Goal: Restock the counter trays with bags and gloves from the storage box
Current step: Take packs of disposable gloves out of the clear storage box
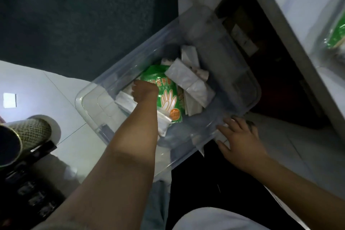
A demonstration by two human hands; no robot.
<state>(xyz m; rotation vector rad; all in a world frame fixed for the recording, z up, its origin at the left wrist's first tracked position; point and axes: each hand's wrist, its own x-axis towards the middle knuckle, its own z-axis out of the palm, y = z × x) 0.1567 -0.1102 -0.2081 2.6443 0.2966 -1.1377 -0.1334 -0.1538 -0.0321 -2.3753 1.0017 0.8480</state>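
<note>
The pale tiled floor (61, 110) carries a clear plastic storage box (97, 106) beside dark carpet (84, 15).

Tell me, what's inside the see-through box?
Inside the clear storage box lie a green glove packet and white folded bags. The left hand reaches in, hiding whatever lies beneath it.

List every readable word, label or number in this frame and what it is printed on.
Green glove packet in the storage box: white characters along the top, too blurred to read; only a glove drawing shows.
Orange round seal on it: unreadable.
Green packet on the counter: blurred.
Nothing else carries text.
</note>
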